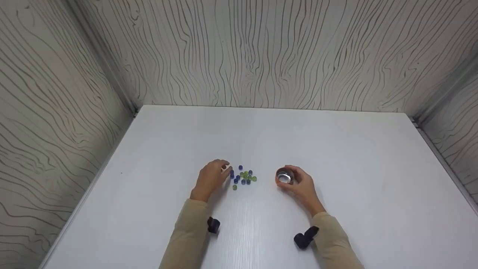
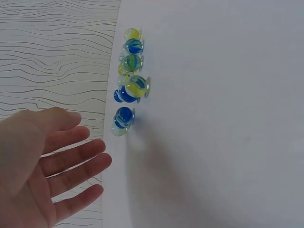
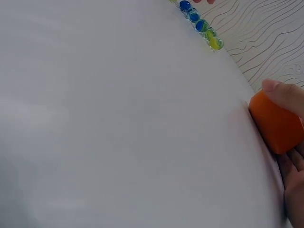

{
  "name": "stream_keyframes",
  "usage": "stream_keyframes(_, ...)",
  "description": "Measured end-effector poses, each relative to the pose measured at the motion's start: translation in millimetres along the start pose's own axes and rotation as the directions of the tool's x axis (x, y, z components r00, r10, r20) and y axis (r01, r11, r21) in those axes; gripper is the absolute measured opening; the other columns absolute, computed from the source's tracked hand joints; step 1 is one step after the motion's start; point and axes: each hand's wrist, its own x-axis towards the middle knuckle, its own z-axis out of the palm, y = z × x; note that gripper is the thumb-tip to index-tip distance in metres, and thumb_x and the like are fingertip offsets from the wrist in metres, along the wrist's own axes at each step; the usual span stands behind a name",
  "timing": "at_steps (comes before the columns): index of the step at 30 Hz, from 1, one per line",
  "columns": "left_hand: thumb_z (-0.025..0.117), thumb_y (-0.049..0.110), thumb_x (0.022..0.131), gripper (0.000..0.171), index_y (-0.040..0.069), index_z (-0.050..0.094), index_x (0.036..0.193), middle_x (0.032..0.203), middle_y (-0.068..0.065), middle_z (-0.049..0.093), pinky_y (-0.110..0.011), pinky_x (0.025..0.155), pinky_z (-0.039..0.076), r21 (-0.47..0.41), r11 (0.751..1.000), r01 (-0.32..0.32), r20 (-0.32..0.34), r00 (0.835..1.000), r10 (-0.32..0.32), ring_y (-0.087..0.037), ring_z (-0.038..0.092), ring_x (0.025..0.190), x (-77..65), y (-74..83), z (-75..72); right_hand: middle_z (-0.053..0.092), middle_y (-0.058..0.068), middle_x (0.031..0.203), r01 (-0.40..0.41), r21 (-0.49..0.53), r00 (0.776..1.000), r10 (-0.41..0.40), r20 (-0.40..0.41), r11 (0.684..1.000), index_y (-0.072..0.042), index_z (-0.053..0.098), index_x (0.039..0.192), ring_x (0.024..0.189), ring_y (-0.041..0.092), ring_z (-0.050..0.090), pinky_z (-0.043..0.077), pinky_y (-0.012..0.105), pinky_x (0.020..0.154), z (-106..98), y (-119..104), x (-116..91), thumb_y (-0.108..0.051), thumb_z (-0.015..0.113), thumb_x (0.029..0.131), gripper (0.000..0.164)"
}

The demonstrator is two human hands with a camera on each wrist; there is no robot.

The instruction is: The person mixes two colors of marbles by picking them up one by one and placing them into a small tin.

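Observation:
Several glass marbles (image 1: 245, 175), blue and yellow-green, lie in a loose cluster on the white table. They also show as a row of marbles (image 2: 134, 85) in the left wrist view. Beside the cluster's left edge is my left hand (image 1: 212, 177), its fingers (image 2: 78, 156) spread and relaxed, with nothing seen in them. My right hand (image 1: 303, 186) grips a small orange cup (image 1: 285, 176) with a shiny metal inside, right of the marbles. In the right wrist view the thumb lies along the orange side of the cup, which stands on the tabletop.
The white table (image 1: 336, 145) reaches back to a wood-grain patterned wall (image 1: 261, 52). Similar panels stand at left and right. Black wrist cameras (image 1: 305, 238) sit on both sleeved forearms, low over the table.

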Motion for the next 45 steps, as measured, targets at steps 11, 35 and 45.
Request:
stream_keyframes(11,0.065,0.016,0.091,0.021,0.004,0.070,0.107,0.099,-0.011,0.071,-0.038,0.082,0.054,-0.045,0.998,0.039,0.157,0.987,-0.031,-0.023,0.065,0.091,-7.0,-0.3,-7.4,0.058,0.017,0.135,-0.029,0.005,1.000,0.029,0.005,1.000,-0.002,0.056,0.128,0.136,0.029,0.048,0.034,0.037,0.115,-0.2,-0.2,1.1,-0.007,0.082,0.073,0.061)
stream_keyframes(35,0.068,0.013,0.086,0.019,0.003,0.070,0.102,0.095,-0.011,0.070,-0.035,0.079,0.053,-0.092,0.996,-0.008,0.222,0.975,0.028,-0.020,0.064,0.087,-17.9,-1.2,-4.2,0.061,0.019,0.130,-0.030,0.062,0.999,0.032,-0.029,0.998,0.001,0.059,0.122,0.130,0.028,0.053,0.041,0.015,0.105,5.8,0.4,3.0,0.001,0.082,0.069,0.058)
stream_keyframes(45,0.074,0.016,0.083,0.021,0.003,0.069,0.097,0.090,-0.010,0.069,-0.031,0.075,0.051,-0.092,0.996,0.009,0.248,0.969,0.014,-0.016,0.059,0.080,-18.1,-2.3,-0.8,0.060,0.018,0.132,-0.051,0.056,0.998,0.052,-0.022,0.997,0.000,0.059,0.124,0.133,0.028,0.051,0.039,0.030,0.112,5.0,-2.0,2.8,0.000,0.082,0.069,0.059)
